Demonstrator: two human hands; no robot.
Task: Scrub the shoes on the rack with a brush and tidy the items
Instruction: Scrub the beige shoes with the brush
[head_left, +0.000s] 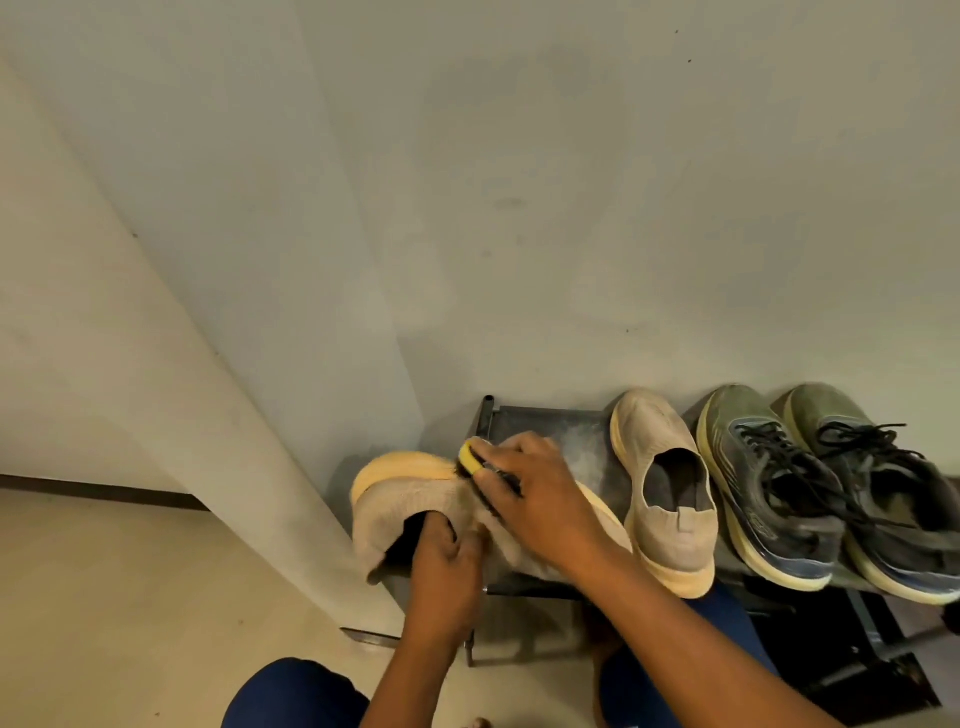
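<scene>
A beige knit slip-on shoe (402, 499) with a yellow sole is held tilted over the left end of the dark metal rack (545, 421). My left hand (447, 566) grips it with fingers inside the opening. My right hand (535, 493) presses a yellow-backed brush (470, 457) against the shoe's upper. Its matching beige shoe (667, 488) stands on the rack's top shelf just to the right. Further right sits a pair of grey-green laced sneakers (831, 483).
The rack stands against a pale wall (571, 208), with a wall corner column (234, 415) close on the left. Cream floor (130, 597) lies at lower left. My knees in dark blue trousers (296, 696) are below. A lower rack shelf (857, 660) is dark.
</scene>
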